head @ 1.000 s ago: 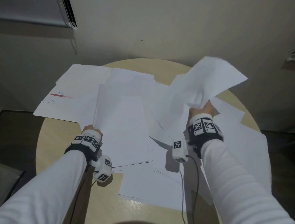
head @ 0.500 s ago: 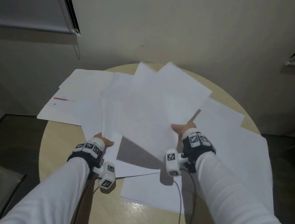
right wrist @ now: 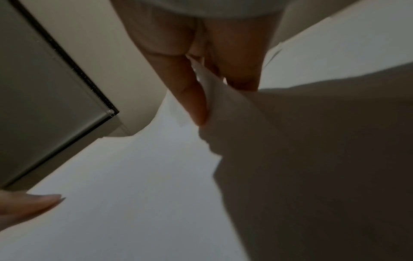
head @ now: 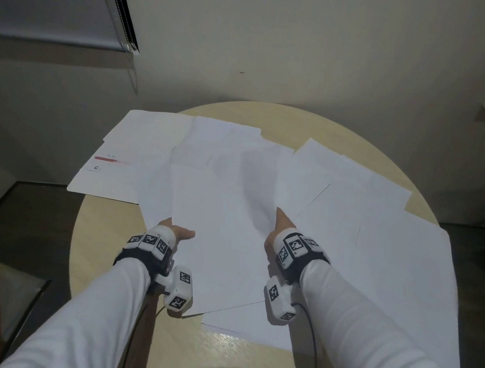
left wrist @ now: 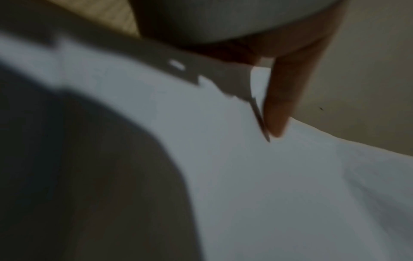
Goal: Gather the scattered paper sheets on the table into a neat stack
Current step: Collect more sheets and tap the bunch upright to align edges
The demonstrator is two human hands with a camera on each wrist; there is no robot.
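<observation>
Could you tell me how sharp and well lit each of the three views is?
Head view: dim but fairly sharp, a dark shadow on the table edge nearest the camera. Left wrist view: blurred, the lower left dark. Right wrist view: soft, shadow covering the paper on the right.

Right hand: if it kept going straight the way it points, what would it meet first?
The right hand, pinching the held sheets, points away across the round table. It would probably meet first the loose sheets lying just beyond it; depth is unclear.

We wear white ribbed sleeves (head: 101, 303), black wrist straps (head: 138, 258) with white blocks bearing black-and-white square markers (head: 294, 245), and thin black cables (head: 313, 345) trailing back.
</observation>
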